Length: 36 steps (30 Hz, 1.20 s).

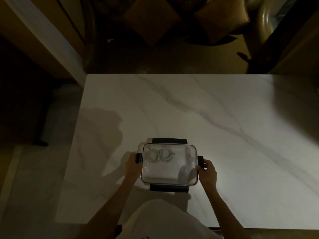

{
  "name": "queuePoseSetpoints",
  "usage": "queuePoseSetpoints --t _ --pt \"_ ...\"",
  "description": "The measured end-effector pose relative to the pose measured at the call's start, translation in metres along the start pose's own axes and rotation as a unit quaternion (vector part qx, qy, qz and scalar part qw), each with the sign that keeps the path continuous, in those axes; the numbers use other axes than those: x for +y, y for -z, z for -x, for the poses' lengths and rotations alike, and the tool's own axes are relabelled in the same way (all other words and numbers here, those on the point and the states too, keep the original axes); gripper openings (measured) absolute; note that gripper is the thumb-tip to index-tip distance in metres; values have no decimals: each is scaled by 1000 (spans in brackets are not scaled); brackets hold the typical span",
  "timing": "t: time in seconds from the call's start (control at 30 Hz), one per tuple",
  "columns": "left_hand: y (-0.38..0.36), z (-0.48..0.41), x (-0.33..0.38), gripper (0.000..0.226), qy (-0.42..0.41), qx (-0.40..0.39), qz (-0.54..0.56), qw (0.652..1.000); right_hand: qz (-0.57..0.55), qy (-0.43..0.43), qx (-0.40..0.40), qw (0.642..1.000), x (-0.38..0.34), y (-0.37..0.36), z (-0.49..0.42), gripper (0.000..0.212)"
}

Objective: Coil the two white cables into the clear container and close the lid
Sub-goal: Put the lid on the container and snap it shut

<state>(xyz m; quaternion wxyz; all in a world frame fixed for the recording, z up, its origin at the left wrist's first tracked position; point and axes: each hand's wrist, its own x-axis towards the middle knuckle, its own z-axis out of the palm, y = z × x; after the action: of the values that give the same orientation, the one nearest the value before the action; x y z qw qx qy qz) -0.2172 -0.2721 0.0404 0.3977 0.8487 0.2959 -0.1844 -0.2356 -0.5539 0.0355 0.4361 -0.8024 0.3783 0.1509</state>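
A clear rectangular container (162,175) rests on the white marble table near its front edge, with the clear lid on top. Two coiled white cables (159,154) lie side by side in its far left part. Black latch flaps stick out on all sides: far flap (169,140), near flap (168,188). My left hand (132,165) grips the left side latch (139,157). My right hand (207,170) holds the right side latch (200,161).
The marble table (215,118) spreads far and right of the container. Its left edge runs close to my left hand, with pale floor beyond. Dark cushions (222,21) and furniture lie past the far edge.
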Motion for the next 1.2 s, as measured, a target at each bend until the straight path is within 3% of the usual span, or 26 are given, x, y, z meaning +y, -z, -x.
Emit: queuePoseSetpoints --t 0.13,0.2,0.3,0.4,0.47,0.67,0.73,0.83,0.97,1.07,1.2 --pt "-1 2 1 8 20 9 53 998 7 25 0 1000 -4 4 3 45" --pt "-1 9 6 10 22 71 34 997 58 55 47 996 -5 0 9 49" --pt "-3 18 6 20 1 117 -30 993 65 55 70 994 -7 -7 18 35" --pt "-7 21 -4 20 9 86 -14 996 43 48 48 997 -6 -10 17 12" --pt "-10 21 -8 22 25 54 35 998 40 63 41 996 -4 -13 15 27" --pt "-8 22 -11 37 9 15 76 997 4 14 20 1000 4 -11 7 32" --pt "-5 23 -10 38 2 6 45 999 1 4 16 1000 5 -11 6 32" --pt "3 19 -14 42 31 -19 -15 999 46 73 -7 996 -16 -14 2 30" --pt "27 10 -5 28 95 -94 -60 989 89 184 -75 976 -91 -32 -37 38" --pt "35 4 15 22 6 -12 -168 986 122 183 -49 974 -123 -46 -50 38" --pt "22 -15 46 26 -80 16 -166 983 101 116 42 987 -99 -51 -25 23"
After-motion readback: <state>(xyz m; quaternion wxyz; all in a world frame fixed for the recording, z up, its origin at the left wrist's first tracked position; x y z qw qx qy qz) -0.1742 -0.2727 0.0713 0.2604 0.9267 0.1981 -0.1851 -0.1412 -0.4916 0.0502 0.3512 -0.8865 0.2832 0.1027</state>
